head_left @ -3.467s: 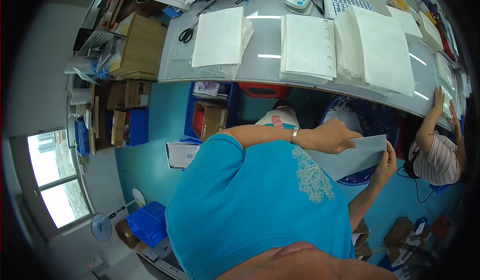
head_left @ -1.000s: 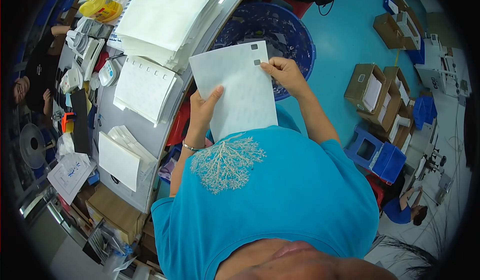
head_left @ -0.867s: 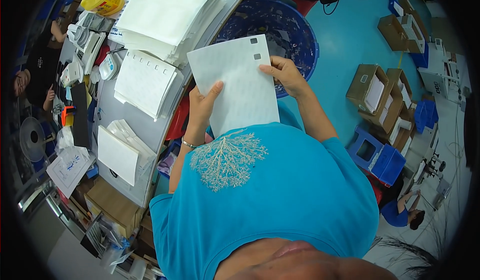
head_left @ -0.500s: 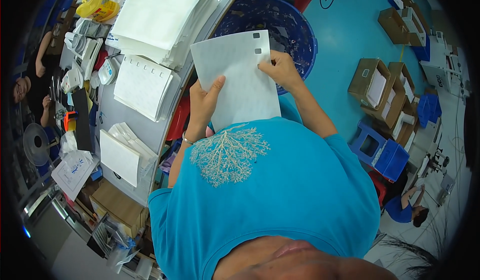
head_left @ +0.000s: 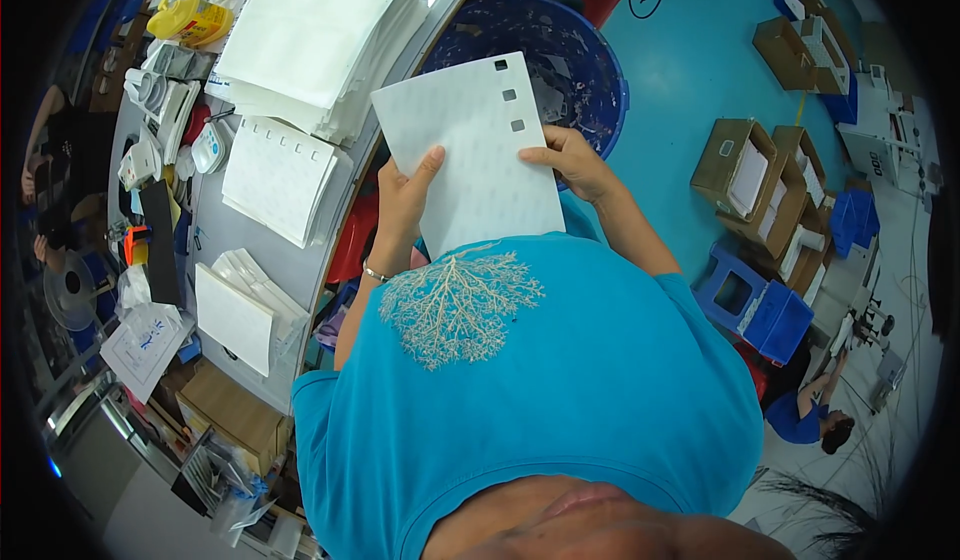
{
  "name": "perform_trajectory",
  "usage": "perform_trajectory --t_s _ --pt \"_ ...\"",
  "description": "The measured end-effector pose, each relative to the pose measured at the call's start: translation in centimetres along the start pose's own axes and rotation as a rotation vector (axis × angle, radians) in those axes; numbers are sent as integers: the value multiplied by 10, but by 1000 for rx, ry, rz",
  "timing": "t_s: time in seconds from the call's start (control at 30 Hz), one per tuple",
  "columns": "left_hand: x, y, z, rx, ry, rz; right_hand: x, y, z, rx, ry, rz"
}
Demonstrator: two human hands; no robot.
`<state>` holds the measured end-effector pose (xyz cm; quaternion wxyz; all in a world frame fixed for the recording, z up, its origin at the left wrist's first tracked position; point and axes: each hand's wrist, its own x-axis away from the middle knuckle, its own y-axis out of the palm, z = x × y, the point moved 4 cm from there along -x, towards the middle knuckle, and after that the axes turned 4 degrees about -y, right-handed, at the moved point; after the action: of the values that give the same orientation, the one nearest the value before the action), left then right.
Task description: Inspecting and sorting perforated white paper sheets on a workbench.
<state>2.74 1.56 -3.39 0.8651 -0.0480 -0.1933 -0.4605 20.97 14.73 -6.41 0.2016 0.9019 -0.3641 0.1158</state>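
Observation:
Between my hands is a white sheet point(head_left: 470, 150) of paper or thin card, with a row of square cut-outs along its right edge near the top. My left hand point(head_left: 405, 200) grips its left edge, thumb lying on the face. On the opposite edge, just below the lowest cut-out, my right hand point(head_left: 577, 163) pinches the sheet between thumb and fingers. The fingers behind the sheet are hidden. Beyond it stands a large blue round bin point(head_left: 590, 70) with scraps inside, partly covered by the sheet.
To the left, a grey table point(head_left: 300, 260) bears a tall stack of white sheets point(head_left: 310, 30), a smaller stack with cut-outs point(head_left: 275, 180) and another white pile point(head_left: 235, 315). Cardboard boxes point(head_left: 730, 170) and a blue stool point(head_left: 730, 285) stand right. Other people work at both sides.
My right hand has slid down the sheet's right edge, and a third square cut-out now shows where its fingers were. My left hand keeps its hold.

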Motion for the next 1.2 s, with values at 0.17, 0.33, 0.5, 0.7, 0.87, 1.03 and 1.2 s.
perform_trajectory --t_s 0.17,0.33,0.5,0.7,0.87,1.03,1.2 --pt "5 6 4 -23 56 44 -6 -8 -6 250 7 -146" --pt "10 11 5 -48 123 77 -9 -5 -3 583 -126 8" --pt "9 12 -2 -2 76 108 -2 -18 -19 232 52 -211" --pt "3 13 -3 -22 36 113 2 -26 -8 280 110 -119" --pt "4 14 3 -20 6 101 6 -24 0 106 58 -236" --pt "5 17 5 -24 4 95 0 -14 1 286 69 -252" --pt "4 14 6 -27 86 159 -2 -21 2 422 -9 -204"
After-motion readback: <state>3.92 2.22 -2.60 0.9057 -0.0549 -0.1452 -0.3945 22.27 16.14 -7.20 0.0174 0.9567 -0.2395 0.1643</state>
